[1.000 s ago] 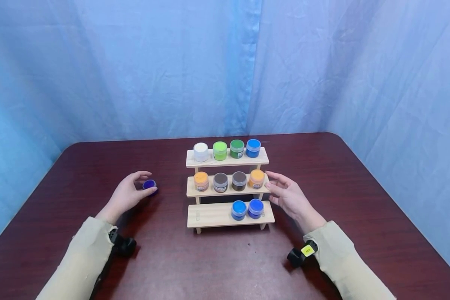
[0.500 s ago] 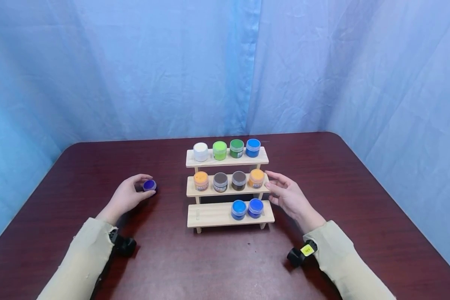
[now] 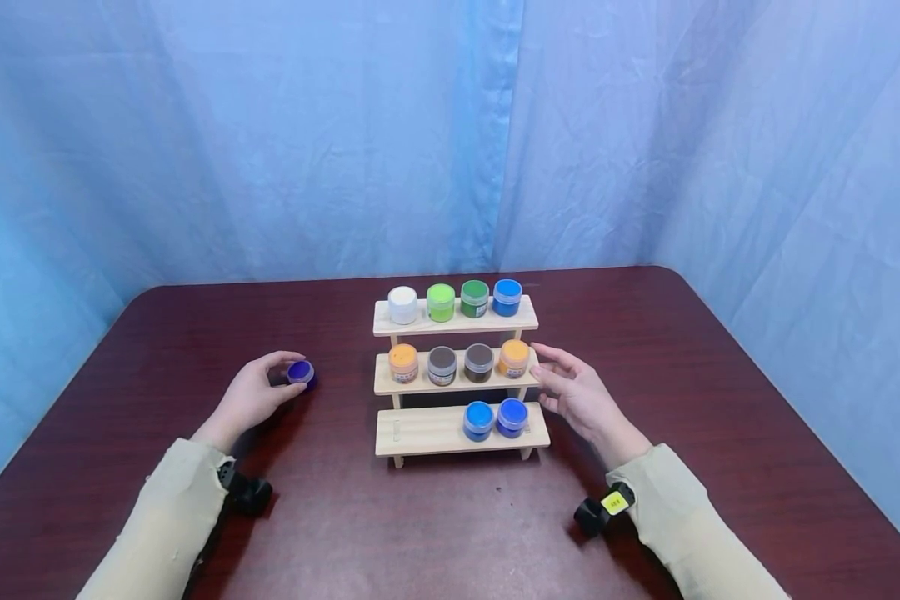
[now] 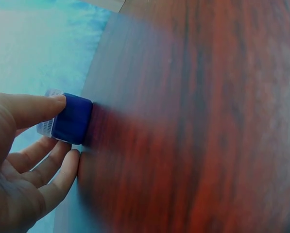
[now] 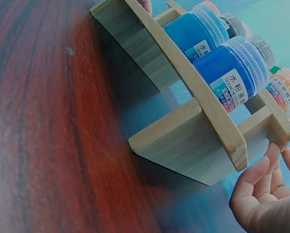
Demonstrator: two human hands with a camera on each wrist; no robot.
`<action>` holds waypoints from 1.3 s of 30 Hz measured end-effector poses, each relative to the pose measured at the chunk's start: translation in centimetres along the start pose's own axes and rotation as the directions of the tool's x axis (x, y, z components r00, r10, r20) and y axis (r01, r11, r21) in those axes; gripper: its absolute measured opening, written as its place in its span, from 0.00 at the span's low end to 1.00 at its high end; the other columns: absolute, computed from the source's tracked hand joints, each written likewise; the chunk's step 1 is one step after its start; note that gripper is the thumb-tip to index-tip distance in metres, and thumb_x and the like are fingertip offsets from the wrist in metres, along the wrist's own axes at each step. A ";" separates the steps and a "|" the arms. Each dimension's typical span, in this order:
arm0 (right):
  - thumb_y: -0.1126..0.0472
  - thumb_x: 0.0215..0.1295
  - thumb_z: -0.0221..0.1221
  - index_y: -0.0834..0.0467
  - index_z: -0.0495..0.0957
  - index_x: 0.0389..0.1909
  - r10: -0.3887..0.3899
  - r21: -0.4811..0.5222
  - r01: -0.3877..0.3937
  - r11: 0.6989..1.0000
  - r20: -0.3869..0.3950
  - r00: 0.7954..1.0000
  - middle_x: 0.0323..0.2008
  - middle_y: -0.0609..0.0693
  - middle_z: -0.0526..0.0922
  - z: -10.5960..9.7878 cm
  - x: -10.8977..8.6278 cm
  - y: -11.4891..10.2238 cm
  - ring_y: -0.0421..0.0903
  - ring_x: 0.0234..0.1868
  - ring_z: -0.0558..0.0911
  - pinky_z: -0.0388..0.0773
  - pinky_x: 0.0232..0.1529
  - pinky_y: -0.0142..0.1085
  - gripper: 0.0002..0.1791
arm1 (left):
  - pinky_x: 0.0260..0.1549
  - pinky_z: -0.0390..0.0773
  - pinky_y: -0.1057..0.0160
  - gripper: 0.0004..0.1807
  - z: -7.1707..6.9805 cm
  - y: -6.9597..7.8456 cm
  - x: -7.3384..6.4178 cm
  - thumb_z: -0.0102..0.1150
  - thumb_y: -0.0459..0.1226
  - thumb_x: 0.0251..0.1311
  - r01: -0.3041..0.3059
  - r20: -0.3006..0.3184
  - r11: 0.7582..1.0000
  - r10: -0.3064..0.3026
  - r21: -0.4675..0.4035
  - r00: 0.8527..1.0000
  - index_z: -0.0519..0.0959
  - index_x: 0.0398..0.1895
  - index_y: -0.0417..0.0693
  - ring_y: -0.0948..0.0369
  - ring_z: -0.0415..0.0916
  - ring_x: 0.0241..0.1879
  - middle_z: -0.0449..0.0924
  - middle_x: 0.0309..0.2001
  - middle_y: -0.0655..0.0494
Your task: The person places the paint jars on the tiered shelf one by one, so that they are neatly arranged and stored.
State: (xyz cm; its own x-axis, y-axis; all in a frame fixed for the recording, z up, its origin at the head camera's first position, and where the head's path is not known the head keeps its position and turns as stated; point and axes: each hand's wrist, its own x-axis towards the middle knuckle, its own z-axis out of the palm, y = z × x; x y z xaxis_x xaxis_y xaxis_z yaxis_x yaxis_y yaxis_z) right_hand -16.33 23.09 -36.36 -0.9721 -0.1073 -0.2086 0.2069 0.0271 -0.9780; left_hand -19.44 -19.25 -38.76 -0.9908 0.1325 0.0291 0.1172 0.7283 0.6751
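Note:
In the head view my left hand is at the left of the table, pinching a small dark blue paint jar between thumb and fingers. The left wrist view shows the thumb on one side of the jar and fingertips on the other; its base is right at the tabletop. My right hand holds the right end of the middle shelf of a three-tier wooden rack. From the right wrist, curled fingers show at that shelf's end, the thumb partly cut off by the frame.
On the bottom shelf stand a light blue jar and a blue jar, both right of centre. Orange and dark grey-brown jars line the middle shelf; white, green and blue jars the top. Blue curtains hang behind the table.
My left fingers have drawn in around the dark blue jar, the index finger coming down closer to it. The right hand and rack have stayed in place.

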 end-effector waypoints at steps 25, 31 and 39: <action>0.61 0.69 0.50 0.60 0.53 0.70 0.002 -0.007 -0.002 1.000 0.000 1.000 0.36 0.39 0.74 0.0 -0.2 0.0 0.35 0.35 0.74 0.74 0.33 0.25 0.31 | 0.53 0.73 0.44 0.23 0.1 -0.5 -0.2 0.58 0.38 0.60 0.018 -0.019 1.000 -0.018 -0.017 1.000 0.70 0.57 0.40 0.44 0.74 0.52 0.74 0.54 0.36; 0.62 0.69 0.50 0.59 0.53 0.70 0.007 0.000 -0.007 1.000 -0.002 1.000 0.37 0.39 0.74 0.0 -0.2 0.0 0.35 0.35 0.74 0.74 0.33 0.25 0.30 | 0.52 0.73 0.44 0.22 0.1 -0.3 -0.4 0.59 0.38 0.59 0.025 -0.027 1.000 -0.025 -0.006 0.999 0.71 0.56 0.40 0.44 0.74 0.51 0.75 0.53 0.37; 0.62 0.68 0.50 0.60 0.52 0.70 -0.008 -0.001 0.008 1.000 0.008 1.000 0.36 0.39 0.75 0.0 -0.2 0.1 0.36 0.35 0.74 0.74 0.33 0.25 0.31 | 0.50 0.77 0.46 0.22 0.1 0.2 -0.7 0.60 0.37 0.58 -0.024 -0.046 1.000 0.024 0.000 0.999 0.72 0.55 0.40 0.45 0.76 0.48 0.75 0.51 0.38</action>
State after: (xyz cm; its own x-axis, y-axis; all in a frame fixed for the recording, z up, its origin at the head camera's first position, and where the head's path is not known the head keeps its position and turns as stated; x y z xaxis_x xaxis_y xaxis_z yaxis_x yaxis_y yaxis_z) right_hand -16.13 23.08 -36.39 -0.9729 -0.1151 -0.2006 0.1987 0.0277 -0.9797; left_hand -18.76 -19.16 -38.69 -0.9897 0.1190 0.0789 0.1410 0.7247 0.6745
